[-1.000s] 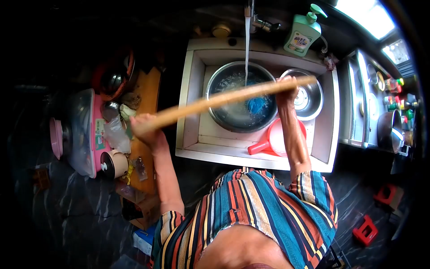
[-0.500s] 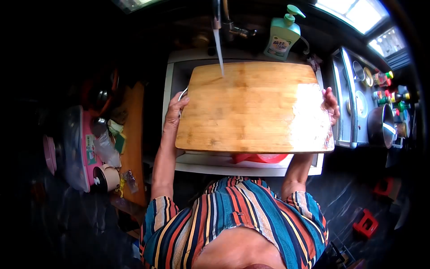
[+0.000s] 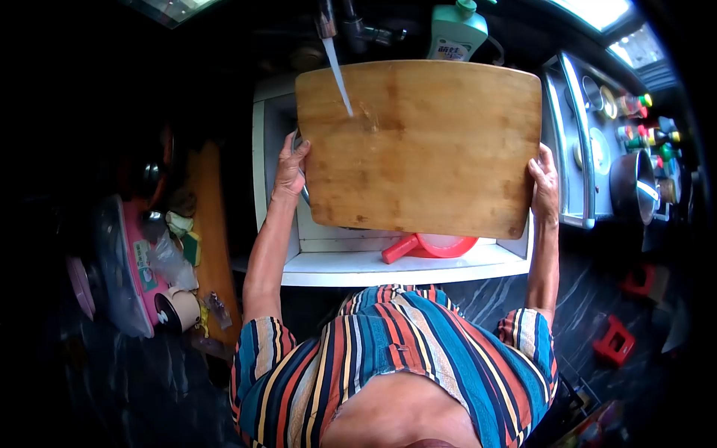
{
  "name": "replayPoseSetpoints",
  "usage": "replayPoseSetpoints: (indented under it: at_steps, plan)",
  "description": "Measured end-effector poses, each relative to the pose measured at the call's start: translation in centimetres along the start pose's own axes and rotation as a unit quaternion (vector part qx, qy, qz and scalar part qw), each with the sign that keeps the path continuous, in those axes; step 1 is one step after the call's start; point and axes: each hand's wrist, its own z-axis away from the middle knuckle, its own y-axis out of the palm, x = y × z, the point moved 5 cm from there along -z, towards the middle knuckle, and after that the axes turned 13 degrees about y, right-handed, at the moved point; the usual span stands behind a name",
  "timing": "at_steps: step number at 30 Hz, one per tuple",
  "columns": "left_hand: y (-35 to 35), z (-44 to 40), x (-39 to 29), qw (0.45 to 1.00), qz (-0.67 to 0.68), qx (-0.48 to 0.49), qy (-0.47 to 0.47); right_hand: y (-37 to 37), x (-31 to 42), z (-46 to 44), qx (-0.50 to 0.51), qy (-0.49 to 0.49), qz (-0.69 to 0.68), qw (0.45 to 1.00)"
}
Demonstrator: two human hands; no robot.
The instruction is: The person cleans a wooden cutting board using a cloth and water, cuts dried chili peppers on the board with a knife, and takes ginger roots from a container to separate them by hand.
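Observation:
A large wooden cutting board is held up over the white sink, tilted, its broad face toward me. Water from the faucet strikes its upper left part. My left hand grips the left edge, where a metal handle shows beside the fingers. At the right edge my right hand is closed on the board, thumb on the near face and the other fingers partly hidden. Below the board, a red dipper lies in the sink, partly covered.
A green pump bottle stands behind the sink. To the right are a stove, a dark pot and several condiment bottles. A pink-edged container and a sponge sit at the left. A red stool stands on the floor.
The board has lifted and tilted differently; the bright glare on its right side is gone. More of the red dipper shows. My right hand's thumb now shows on the board's face.

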Motion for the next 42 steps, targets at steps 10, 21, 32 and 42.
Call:
replayPoseSetpoints:
  at_steps: [10,21,32,42]
  plan:
    - [0.9,0.9,-13.9,0.98,-0.178,0.007,0.091,6.9,-6.7,-4.4,0.018,0.111,-0.101,0.989]
    - [-1.1,8.1,-24.4,0.947,-0.288,-0.066,0.123,16.7,-10.9,-6.6,0.16,0.175,-0.199,0.951]
    - [-10.0,10.7,-10.2,0.966,-0.213,-0.127,-0.079,6.5,-8.1,-0.5,0.032,0.135,0.176,0.975]
    - [-6.7,5.6,-0.1,0.991,-0.012,-0.123,-0.06,4.6,2.4,5.8,-0.029,-0.092,0.031,0.995]
